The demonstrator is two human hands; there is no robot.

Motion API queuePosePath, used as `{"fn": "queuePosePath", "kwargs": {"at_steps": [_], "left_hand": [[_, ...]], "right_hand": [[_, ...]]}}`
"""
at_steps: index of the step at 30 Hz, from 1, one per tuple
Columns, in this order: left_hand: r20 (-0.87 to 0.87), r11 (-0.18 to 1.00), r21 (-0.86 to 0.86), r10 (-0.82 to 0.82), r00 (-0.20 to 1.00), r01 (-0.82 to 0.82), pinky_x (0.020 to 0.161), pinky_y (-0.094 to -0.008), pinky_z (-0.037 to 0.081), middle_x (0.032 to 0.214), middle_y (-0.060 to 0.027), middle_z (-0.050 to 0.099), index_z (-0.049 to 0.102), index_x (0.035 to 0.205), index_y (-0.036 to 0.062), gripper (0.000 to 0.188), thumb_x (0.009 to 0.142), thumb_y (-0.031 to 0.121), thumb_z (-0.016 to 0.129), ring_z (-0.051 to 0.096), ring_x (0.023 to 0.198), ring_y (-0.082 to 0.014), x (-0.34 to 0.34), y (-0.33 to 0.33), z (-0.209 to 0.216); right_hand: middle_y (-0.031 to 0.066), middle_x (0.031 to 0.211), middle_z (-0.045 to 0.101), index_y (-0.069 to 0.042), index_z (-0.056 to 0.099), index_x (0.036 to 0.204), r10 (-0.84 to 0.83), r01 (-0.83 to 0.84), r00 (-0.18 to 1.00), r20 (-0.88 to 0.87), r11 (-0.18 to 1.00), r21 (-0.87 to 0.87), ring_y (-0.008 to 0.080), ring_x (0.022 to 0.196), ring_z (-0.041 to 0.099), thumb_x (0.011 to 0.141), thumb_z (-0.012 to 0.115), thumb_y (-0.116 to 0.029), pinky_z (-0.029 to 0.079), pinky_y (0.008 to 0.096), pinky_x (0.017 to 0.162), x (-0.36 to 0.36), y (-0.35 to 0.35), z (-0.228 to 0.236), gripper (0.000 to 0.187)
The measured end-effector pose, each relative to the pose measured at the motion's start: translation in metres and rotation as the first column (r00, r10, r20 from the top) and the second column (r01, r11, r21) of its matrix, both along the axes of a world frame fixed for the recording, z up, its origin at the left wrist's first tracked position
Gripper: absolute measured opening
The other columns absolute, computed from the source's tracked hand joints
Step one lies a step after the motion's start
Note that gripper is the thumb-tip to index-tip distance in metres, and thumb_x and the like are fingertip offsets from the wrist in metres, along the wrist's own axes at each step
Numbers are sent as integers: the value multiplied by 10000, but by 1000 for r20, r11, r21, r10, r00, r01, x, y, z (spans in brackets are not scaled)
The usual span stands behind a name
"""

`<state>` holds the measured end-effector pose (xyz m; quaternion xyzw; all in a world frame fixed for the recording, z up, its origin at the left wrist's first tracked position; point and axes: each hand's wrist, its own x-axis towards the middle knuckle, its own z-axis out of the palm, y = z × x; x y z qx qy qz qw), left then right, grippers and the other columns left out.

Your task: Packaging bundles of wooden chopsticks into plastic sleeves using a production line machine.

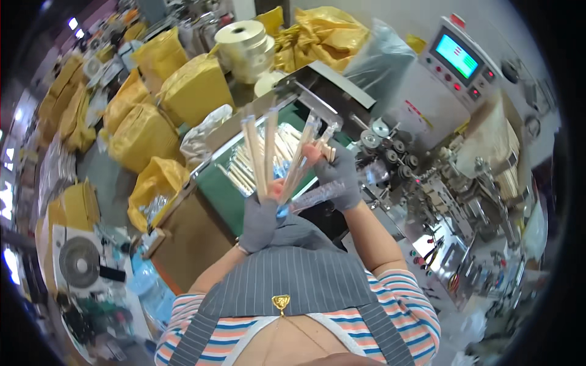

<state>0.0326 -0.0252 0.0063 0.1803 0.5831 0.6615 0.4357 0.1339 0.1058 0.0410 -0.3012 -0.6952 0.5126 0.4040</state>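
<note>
My left hand [261, 215], in a grey fingerless glove, is closed round the lower ends of several wrapped chopsticks [256, 158] that stand up and fan apart. My right hand [339, 178], gloved the same way, pinches more of the pale sticks in clear film near their upper part. A clear wrapper [318, 195] with printing slants across below the right palm, toward the left fingers. Behind both hands, a loose pile of wrapped chopsticks [237, 173] lies on a green surface [221, 204], partly hidden by my hands.
To the right stands a packing machine with rollers [390, 146] and a lit control box [456, 56]. Film rolls [241, 35] stack at the back. Yellow sacks [195, 85] crowd the left, above an open yellow bag [157, 177]. A fan [79, 261] sits at lower left.
</note>
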Motion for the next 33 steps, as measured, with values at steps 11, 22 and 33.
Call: {"fn": "queuePosePath", "kwargs": {"at_steps": [11, 22, 33], "left_hand": [[-85, 997, 61, 57, 995, -51, 427, -201, 389, 666, -20, 568, 598, 937, -15, 285, 852, 256, 618, 496, 501, -61, -17, -6, -2], [-160, 999, 54, 11, 987, -2, 503, -192, 388, 705, 0, 553, 609, 920, -6, 291, 852, 276, 601, 499, 586, -62, -25, -24, -10], [-78, 991, 123, 58, 995, -48, 541, -222, 425, 730, -33, 597, 623, 985, -4, 420, 926, 382, 470, 526, 619, -74, -19, -24, 0]], "right_hand": [[23, 664, 537, -35, 582, 740, 124, -118, 992, -35, 985, 125, 83, 599, 491, 915, 463, -235, 384, 241, 526, -15, -4, -39, 291], [-22, 653, 481, -72, 597, 879, -203, 51, 874, -441, 942, -332, 63, 505, 379, 881, 518, -299, 346, 198, 462, 28, 89, 19, 240], [21, 626, 549, 9, 611, 829, 95, -94, 995, -31, 995, 24, 89, 546, 501, 820, 621, -211, 386, 252, 492, -40, -28, 0, 220]]}}
